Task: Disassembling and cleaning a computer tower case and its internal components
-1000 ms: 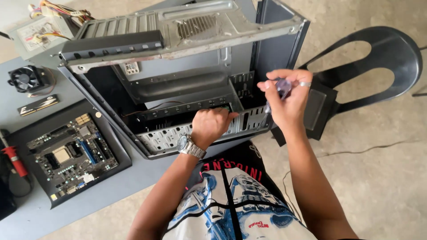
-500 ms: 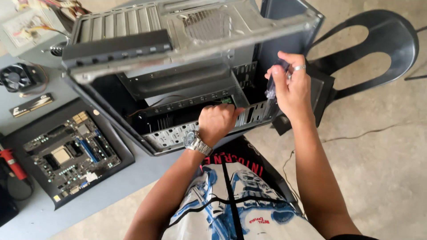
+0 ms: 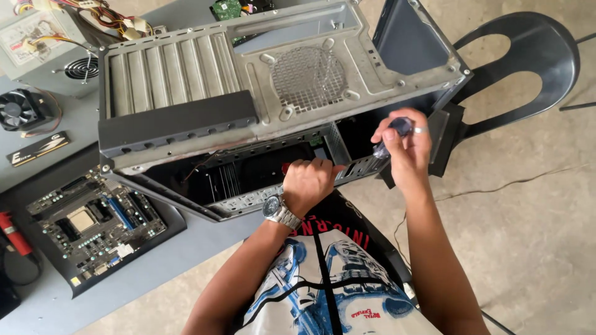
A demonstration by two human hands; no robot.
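Observation:
An open grey computer case (image 3: 186, 74) lies on its side on the grey table (image 3: 155, 267). My left hand (image 3: 308, 183), with a metal wristwatch (image 3: 277, 211), is closed on the case's lower inner frame near the drive cage (image 3: 248, 200). Just right of it, my right hand (image 3: 403, 152), a ring on one finger, grips a screwdriver with a dark bluish handle (image 3: 400, 127). The tool points down at the case's front corner, and its tip is hidden behind the fingers.
A motherboard (image 3: 93, 223) on a black mat lies at the left. A cooler fan (image 3: 18, 108), a memory stick (image 3: 40, 147) and a power supply with loose cables (image 3: 56, 43) are at the back left. A black chair (image 3: 528, 68) stands right, on concrete floor.
My right hand has come down a little with the screwdriver, closer to the case's front corner. The left hand keeps its hold on the frame. The view has tipped more over the case.

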